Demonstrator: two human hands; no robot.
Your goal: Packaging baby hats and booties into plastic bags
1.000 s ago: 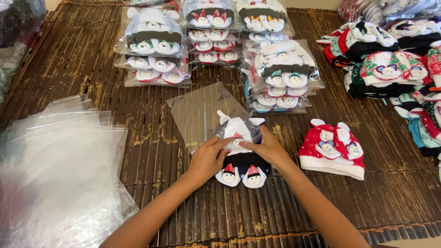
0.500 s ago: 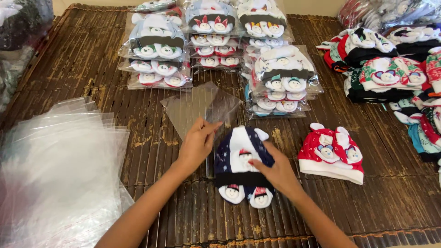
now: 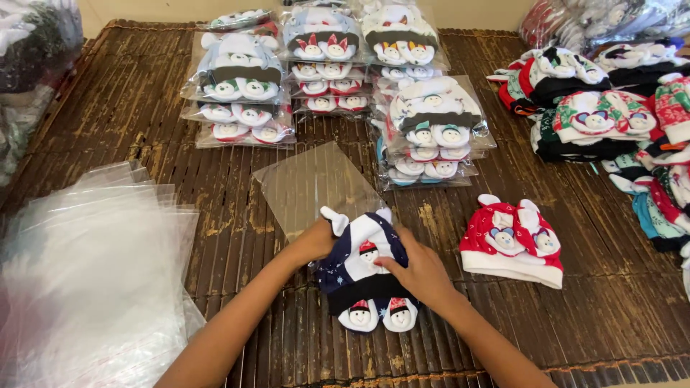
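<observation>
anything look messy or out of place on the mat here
Nothing is spilled or damaged. The only loose item is a red and white baby hat set lying unbagged on the bamboo mat, right of the navy hat set under both hands, the left hand and right hand. The bagged stacks behind lean slightly.

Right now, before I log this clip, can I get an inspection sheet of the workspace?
Surface: dark slatted bamboo mat, worn.
Job's things: navy baby hat set at the mouth of a clear bag.
Clutter: red hat set loose; stacks of bagged sets; pile of empty bags; unbagged sets at right.
Hands: left hand at the bag's edge; right hand pressing on the set.
Cables: nothing seen.
Surroundings: more bagged goods at far left.
</observation>
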